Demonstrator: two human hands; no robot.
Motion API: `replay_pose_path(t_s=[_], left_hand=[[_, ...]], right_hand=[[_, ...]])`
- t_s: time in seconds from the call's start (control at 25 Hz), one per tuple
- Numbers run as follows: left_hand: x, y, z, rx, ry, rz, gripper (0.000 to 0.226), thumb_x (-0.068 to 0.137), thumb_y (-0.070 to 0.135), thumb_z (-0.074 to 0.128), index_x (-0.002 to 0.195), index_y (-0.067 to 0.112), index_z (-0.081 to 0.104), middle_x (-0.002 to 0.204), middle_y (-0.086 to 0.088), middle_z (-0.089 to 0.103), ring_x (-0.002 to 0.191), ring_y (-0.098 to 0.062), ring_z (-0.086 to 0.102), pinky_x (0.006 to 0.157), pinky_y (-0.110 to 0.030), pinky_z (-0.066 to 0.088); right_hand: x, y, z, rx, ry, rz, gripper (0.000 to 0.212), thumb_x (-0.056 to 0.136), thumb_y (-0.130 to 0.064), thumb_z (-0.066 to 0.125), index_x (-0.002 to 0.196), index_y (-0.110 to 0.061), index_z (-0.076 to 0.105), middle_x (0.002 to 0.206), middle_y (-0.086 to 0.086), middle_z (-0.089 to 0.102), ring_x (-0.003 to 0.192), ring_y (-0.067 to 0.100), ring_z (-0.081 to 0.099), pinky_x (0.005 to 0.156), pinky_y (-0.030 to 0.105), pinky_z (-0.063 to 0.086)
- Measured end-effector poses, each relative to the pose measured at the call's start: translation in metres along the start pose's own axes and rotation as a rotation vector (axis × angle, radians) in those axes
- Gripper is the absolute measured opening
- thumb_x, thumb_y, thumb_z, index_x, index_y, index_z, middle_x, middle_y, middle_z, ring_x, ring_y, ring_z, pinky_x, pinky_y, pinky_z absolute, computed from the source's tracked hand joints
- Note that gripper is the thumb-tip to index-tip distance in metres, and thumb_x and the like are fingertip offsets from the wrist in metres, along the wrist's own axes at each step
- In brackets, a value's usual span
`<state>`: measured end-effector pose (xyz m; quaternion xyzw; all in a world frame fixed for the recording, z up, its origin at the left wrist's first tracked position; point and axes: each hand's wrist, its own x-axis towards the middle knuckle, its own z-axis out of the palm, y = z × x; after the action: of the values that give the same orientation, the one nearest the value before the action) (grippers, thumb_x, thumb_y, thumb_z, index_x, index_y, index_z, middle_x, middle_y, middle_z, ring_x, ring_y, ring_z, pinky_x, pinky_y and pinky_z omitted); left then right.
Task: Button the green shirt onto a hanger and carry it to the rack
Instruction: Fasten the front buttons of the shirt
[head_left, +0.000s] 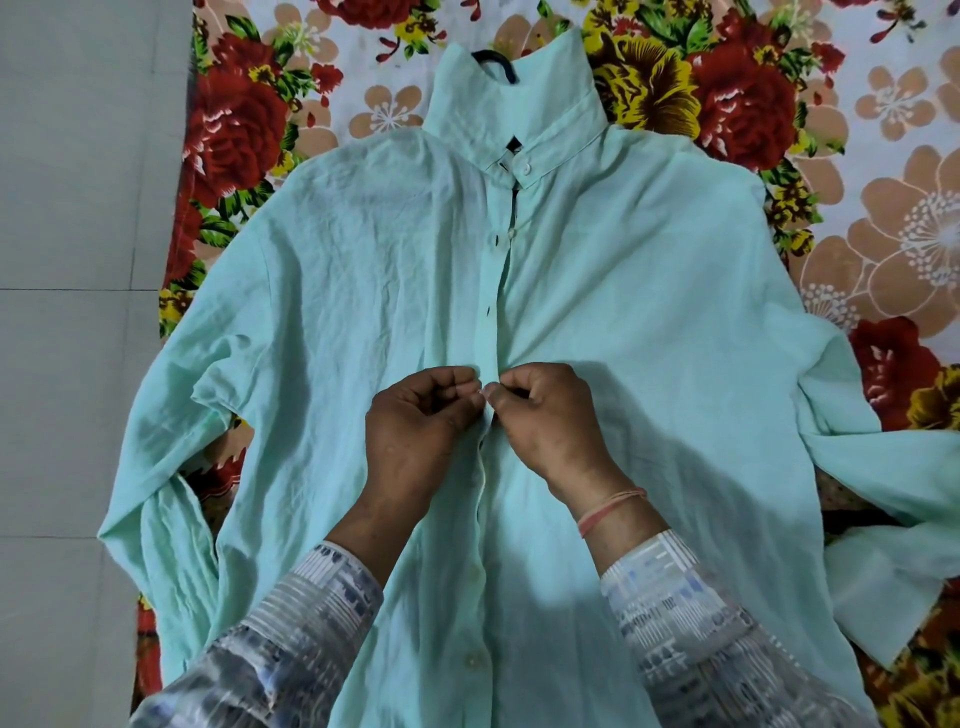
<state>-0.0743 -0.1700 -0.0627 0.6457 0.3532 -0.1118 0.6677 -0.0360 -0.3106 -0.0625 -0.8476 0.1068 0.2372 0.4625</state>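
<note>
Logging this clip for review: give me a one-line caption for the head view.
Both hands, left and right, pinch the placket of a green shirt spread on a floral sheet, hanger hook at the collar.

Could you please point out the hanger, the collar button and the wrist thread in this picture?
hanger (496, 58): head view, on the dark hook above the collar.
collar button (525, 168): head view, on the white button's face.
wrist thread (608, 509): head view, on the strand across the right wrist.

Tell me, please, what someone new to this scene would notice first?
The pale green shirt fills the middle, spread flat on a floral bedsheet of red and yellow blooms. At mid-placket, the left hand and right hand pinch the front edges together at a button. A black hanger hook peeks above the upturned collar.
</note>
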Motion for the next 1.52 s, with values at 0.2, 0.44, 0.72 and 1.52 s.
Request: replay_pose_path(t_s=[0.2,0.44,0.72,1.52], left_hand=[[0.006,0.006,-0.002,0.049,0.014,-0.041,0.023,0.090,-0.004,0.080,0.106,0.013,0.082,0.094,-0.003,0.085,0.093,-0.018,0.083,0.091,-0.036,0.066],[0.011,0.020,0.001,0.178,0.048,-0.019,0.021,0.091,0.000,0.076,0.100,0.018,0.082,0.088,-0.001,0.084,0.084,-0.018,0.082,0.088,-0.040,0.067],[0.039,0.066,0.032,0.348,0.114,0.154,0.032,0.080,0.043,0.091,0.104,0.027,0.079,0.088,0.013,0.080,0.084,0.000,0.075,0.078,-0.022,0.060],[0.060,0.059,0.022,-0.024,-0.068,-0.003,0.018,0.096,-0.005,0.068,0.100,0.004,0.083,0.093,-0.019,0.083,0.091,-0.037,0.082,0.089,-0.046,0.067]], right_hand=[[0.001,0.004,0.000,-0.039,-0.045,0.016,0.043,0.100,-0.023,0.067,0.060,-0.022,0.052,0.049,-0.013,0.050,0.050,0.008,0.043,0.058,0.028,0.038],[-0.002,-0.001,-0.006,0.043,-0.077,0.015,0.024,0.094,-0.017,0.059,0.070,-0.016,0.060,0.065,0.006,0.065,0.060,0.015,0.059,0.062,0.043,0.051],[0.034,-0.027,-0.027,0.021,0.226,-0.125,0.020,0.090,-0.007,0.069,0.097,-0.020,0.083,0.089,-0.005,0.082,0.082,0.009,0.077,0.084,0.031,0.062],[0.063,-0.034,-0.014,-0.159,0.145,-0.229,0.017,0.093,-0.014,0.066,0.085,-0.013,0.080,0.075,0.002,0.077,0.074,0.022,0.071,0.073,0.036,0.058]])
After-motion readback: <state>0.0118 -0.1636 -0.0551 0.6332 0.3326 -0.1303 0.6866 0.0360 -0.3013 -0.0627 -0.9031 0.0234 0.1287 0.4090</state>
